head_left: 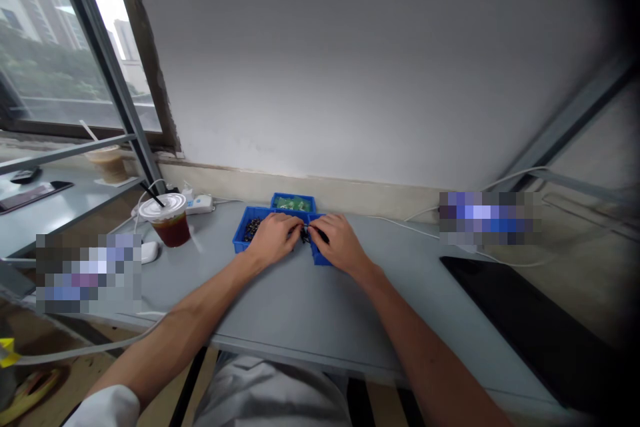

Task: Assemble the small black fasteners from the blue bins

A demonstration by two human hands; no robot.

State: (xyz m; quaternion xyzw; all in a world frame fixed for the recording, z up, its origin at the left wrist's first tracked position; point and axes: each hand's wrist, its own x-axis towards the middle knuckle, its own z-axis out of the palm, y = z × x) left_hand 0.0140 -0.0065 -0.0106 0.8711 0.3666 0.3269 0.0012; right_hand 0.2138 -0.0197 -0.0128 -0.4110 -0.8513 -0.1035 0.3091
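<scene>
Part (305, 235): small and dark, at the fingertips of left hand (273, 239) and right hand (341, 240), near the middle of the far half of worktop (290, 313) (too small to make out its shape).
Left hand's hold: narrow, back of the hand up, thumb and fingers brought together on the part; the hand hides much of left bin (239, 241).
Right hand's hold: narrow too, fingers curled in on the part from the other side, with black piece (321, 235) showing beneath them (whether it is joined to the part, I cannot tell).
Left bin: blue, with dark bits (253, 230) inside.
Right bin (320, 259): blue, mostly covered by the right hand.
Rear bin (314, 203): blue, behind the other two, close to the worktop's far edge; green pieces (293, 204) lie in it.
Cup (171, 231): toward the worktop's far left corner, with dark red drink, white lid and black straw.
Power strip (201, 203): white, just beyond the cup, by the far edge.
Slab (520, 320): black and flat, toward the worktop's right edge, well apart from the hands.
Other cup (107, 165): pale brown drink, on side table (65, 203) past the worktop's left edge, near window (50, 67).
</scene>
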